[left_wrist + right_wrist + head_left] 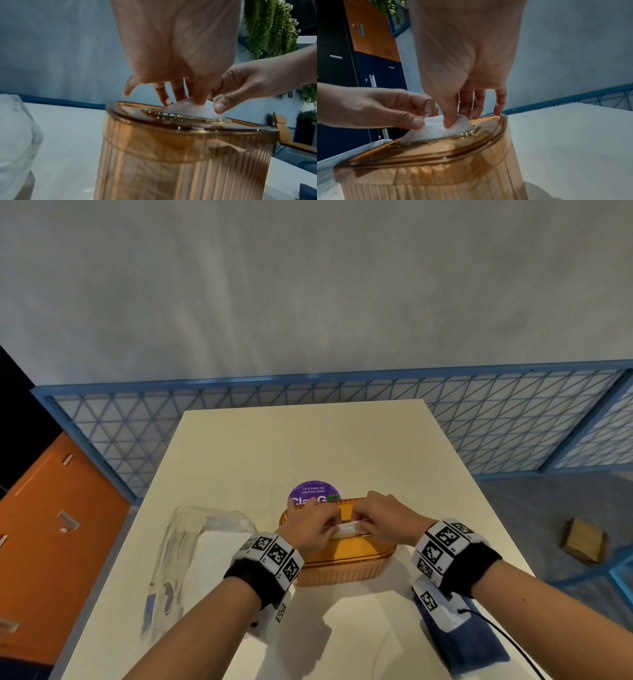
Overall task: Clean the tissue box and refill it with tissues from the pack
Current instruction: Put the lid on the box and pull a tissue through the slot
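An amber ribbed tissue box (346, 563) with its lid on stands mid-table. A white tissue (348, 529) sticks up through the gold-rimmed slot in the lid. My left hand (329, 528) pinches the tissue's left part and my right hand (360, 523) pinches its right part. In the left wrist view my left hand (192, 101) has its thumb and fingers on the tissue (187, 110) above the box (180, 162). In the right wrist view my right hand (453, 120) pinches the tissue (435, 130) over the lid (453, 152). The clear tissue pack (209, 546) lies left of the box.
A blue cloth (476, 645) lies on the table under my right forearm. A purple round sticker (313, 491) sits behind the box. The white table (308, 446) stands against a blue mesh fence (513, 412). Orange lockers (51, 525) are at the left.
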